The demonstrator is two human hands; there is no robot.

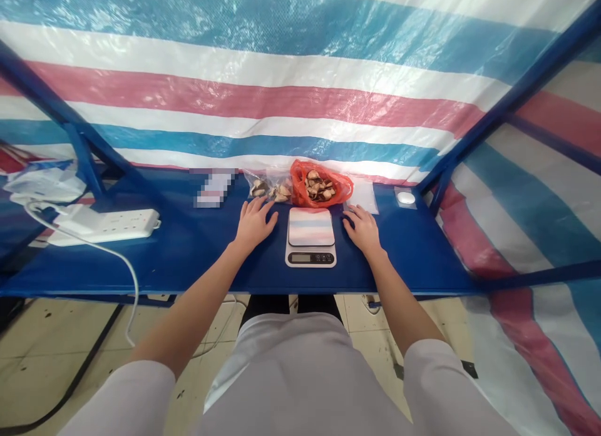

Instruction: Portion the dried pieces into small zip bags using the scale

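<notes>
My left hand point(255, 223) rests palm down on the blue table, fingers spread, just in front of two small clear bags of dried pieces point(280, 192). On the other side of a white digital kitchen scale point(310, 238), my right hand point(363, 228) lies flat with its fingers apart and nothing in it. Its fingertips are near a stack of clear plastic bags point(367, 195). The scale's plate is bare and reflective. Directly behind the scale sits an open red plastic bag point(300, 184) holding many brownish dried slices point(320, 189).
A white power strip point(119, 223) with a plugged-in cable point(134, 279) lies at the left. Toward the back right is a small white rounded object point(405, 198). Blue metal posts point(451, 154) and a striped plastic sheet point(263, 101) enclose the table point(197, 261).
</notes>
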